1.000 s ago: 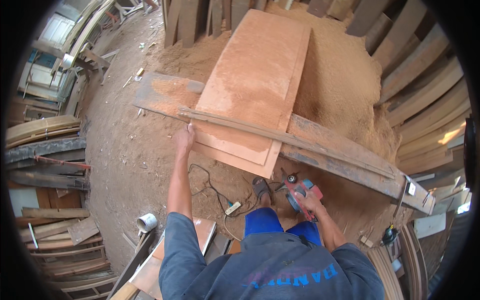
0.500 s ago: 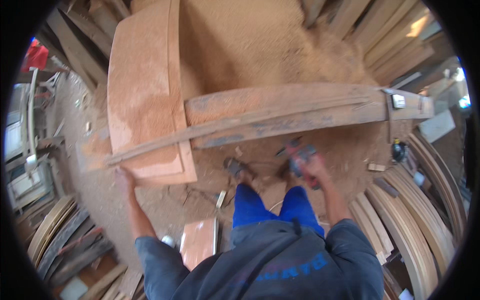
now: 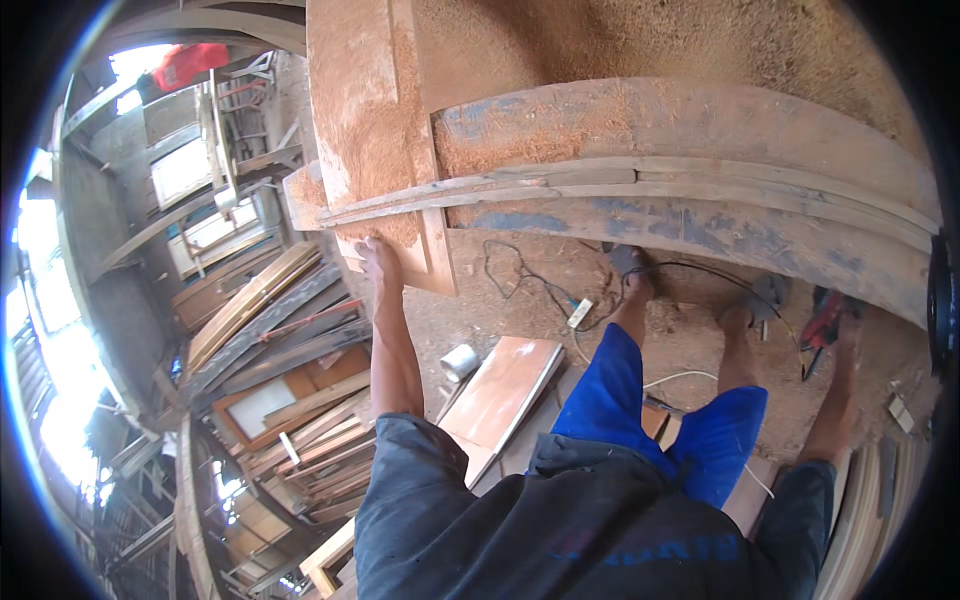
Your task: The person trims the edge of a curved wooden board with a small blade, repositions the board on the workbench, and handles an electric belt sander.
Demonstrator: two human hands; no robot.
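Two hands: both in use, one at each end of the workbench.
Left hand [image 3: 377,255]: arm stretched forward, fingers curled over the near lower corner of the wooden door panel [image 3: 365,120]; the grip looks meant to steady the panel on its support.
Wooden door panel: long, reddish, dusted with sawdust; lies flat across the long plank beam [image 3: 690,190] and overhangs it on the near side, which would explain the hand at the corner.
Right hand [image 3: 845,325]: low at the far right, closed around the red power tool [image 3: 822,322]; tool held down beside the leg, apart from the panel, its cable trailing over the floor.
Long plank beam: worn, with blue paint traces; spans the view and carries the panel.
Floor items: white extension socket [image 3: 581,313] with black cord [image 3: 515,275], a roll of tape [image 3: 459,362], a smaller board [image 3: 500,392] beside the feet.
Surroundings: stacked timber [image 3: 265,320] to the left, a sawdust heap [image 3: 640,40] beyond the beam.
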